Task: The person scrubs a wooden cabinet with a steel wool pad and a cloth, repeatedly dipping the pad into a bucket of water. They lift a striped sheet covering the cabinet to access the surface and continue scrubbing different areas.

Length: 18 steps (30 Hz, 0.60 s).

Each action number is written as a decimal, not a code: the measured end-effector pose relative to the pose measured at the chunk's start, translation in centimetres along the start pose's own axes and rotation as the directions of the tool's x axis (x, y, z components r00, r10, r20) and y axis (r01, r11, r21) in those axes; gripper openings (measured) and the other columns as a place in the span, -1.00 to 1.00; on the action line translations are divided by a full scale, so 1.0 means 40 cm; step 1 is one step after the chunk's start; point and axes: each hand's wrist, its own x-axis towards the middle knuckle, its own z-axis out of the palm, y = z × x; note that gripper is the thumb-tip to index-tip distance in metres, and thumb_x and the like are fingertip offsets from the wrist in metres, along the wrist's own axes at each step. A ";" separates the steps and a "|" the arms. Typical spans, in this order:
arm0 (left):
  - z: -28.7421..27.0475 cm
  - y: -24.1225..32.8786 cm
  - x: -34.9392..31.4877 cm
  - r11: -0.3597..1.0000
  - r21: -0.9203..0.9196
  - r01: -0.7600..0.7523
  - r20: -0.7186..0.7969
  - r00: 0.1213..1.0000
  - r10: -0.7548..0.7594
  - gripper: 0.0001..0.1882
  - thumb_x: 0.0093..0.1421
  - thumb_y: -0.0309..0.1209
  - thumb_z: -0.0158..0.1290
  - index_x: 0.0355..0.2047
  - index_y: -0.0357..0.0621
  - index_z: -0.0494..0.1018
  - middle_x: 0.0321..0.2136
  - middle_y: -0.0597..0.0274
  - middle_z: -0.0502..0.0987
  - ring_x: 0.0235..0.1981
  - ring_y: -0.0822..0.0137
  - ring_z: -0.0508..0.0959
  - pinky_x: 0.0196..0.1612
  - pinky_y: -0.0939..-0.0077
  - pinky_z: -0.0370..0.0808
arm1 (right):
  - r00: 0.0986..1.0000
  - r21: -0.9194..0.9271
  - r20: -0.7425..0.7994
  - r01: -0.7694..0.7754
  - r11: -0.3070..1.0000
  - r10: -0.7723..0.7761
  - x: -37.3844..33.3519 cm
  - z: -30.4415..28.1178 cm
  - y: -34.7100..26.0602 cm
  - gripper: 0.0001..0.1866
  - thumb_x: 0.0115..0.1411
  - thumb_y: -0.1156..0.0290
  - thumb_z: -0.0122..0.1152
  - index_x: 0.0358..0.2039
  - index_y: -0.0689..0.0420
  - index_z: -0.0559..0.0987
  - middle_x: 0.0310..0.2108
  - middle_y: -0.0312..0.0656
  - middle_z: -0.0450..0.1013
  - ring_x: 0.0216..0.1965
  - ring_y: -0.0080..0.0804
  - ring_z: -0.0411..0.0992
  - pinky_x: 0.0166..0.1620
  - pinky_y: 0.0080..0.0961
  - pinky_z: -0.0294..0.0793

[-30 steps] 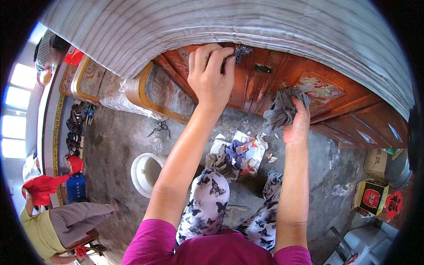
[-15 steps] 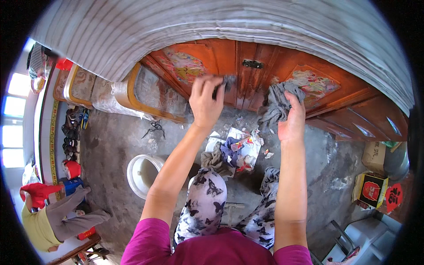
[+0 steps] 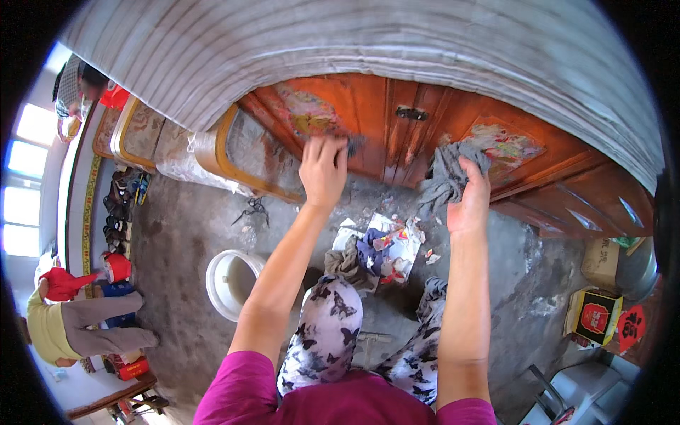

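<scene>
My left hand point(image 3: 324, 172) has its fingers closed on a small dark brush-like scrubber point(image 3: 357, 144), blurred by motion. It is held against or just before the left door of an orange-brown wooden cabinet point(image 3: 370, 120), by a torn, colourful picture panel point(image 3: 306, 110). In my right hand point(image 3: 469, 197) is a crumpled grey cloth point(image 3: 445, 178), with the thumb over it. The cloth lies at the right door, near a second worn picture panel point(image 3: 516, 144). A dark metal latch point(image 3: 411, 113) sits between the doors.
Striped grey sheeting point(image 3: 368, 35) hangs over the cabinet top. Below my hands lie paper scraps point(image 3: 407, 244) and rags point(image 3: 346, 261). A white bucket point(image 3: 214, 283) stands left of my knees. Wrapped furniture point(image 3: 180, 159) is at left; another person point(image 3: 53, 329) is at far left.
My left hand and the scrubber have moved slightly down and left along the door. My right hand stays at the right door with the cloth. The other person has shifted left.
</scene>
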 end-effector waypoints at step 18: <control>-0.077 -0.011 0.146 0.975 -0.101 0.197 -0.266 0.939 -0.217 -0.84 0.14 -0.58 0.27 -0.26 -0.24 0.56 -0.23 0.08 0.57 -0.14 0.10 0.55 0.00 0.25 0.49 | 1.000 0.018 0.008 0.022 1.000 -0.022 0.012 -0.018 0.001 -0.56 0.21 0.49 0.26 0.12 0.12 0.51 0.03 -0.26 0.54 0.04 -0.32 0.53 0.13 -0.27 0.53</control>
